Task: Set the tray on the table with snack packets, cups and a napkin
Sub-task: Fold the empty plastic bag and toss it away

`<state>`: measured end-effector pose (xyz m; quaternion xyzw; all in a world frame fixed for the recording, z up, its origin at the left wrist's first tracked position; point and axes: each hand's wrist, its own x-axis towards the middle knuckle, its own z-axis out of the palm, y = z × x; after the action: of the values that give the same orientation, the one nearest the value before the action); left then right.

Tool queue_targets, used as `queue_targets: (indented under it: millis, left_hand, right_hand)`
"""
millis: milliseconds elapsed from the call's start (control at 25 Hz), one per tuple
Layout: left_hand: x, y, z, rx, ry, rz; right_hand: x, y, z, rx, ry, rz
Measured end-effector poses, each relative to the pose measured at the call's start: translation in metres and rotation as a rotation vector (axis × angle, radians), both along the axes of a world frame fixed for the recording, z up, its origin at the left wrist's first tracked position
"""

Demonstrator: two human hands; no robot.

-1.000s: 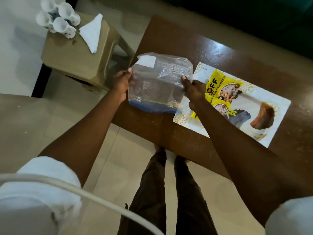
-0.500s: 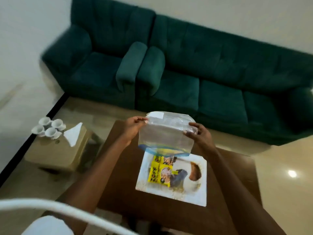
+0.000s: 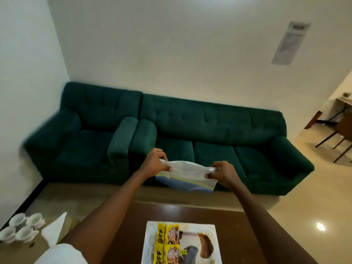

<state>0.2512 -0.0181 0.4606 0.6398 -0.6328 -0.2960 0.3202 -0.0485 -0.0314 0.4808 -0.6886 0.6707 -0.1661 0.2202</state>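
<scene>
A clear plastic zip bag (image 3: 187, 175) with a blue strip along its lower edge hangs in the air in front of the sofa. My left hand (image 3: 155, 162) pinches its left top corner and my right hand (image 3: 222, 173) pinches the right top corner. Below, on the brown table (image 3: 245, 237), lies a white printed tray (image 3: 209, 228). Two yellow snack packets (image 3: 166, 242) lie on the tray's left half. Several white cups (image 3: 22, 228) and a folded white napkin (image 3: 55, 231) sit on a low stool at the bottom left.
A dark green sofa (image 3: 219, 134) and a matching armchair (image 3: 85, 134) stand against the white wall behind the table. Chair legs and a table (image 3: 335, 134) show at the far right. A ceiling light reflects on the pale floor (image 3: 321, 226).
The view has tilted up from the table to the sofa and wall. Both hands have raised the bag away from the tray and turned it nearly edge-on.
</scene>
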Motion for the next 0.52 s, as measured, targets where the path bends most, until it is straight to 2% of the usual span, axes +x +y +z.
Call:
queue_targets:
  millis: [80,160,360,520]
  left_hand:
    - [0.002,-0.002,0.014,0.059,0.257,-0.051]
    - [-0.001,-0.001,0.028,0.08,0.423,-0.093]
    - [-0.039,-0.013,0.082,0.092,0.49,-0.236]
    - [-0.084,-0.027,0.131,0.065,0.416,-0.287]
  right_hand:
    - [-0.007,-0.002,0.009,0.021,0.031,-0.013]
    - [-0.018,-0.004,0.018,0.071,0.081,0.03]
    - [-0.039,-0.014,0.071,0.175,0.165,0.263]
    - [-0.046,-0.019,0.106,0.149,-0.021,0.37]
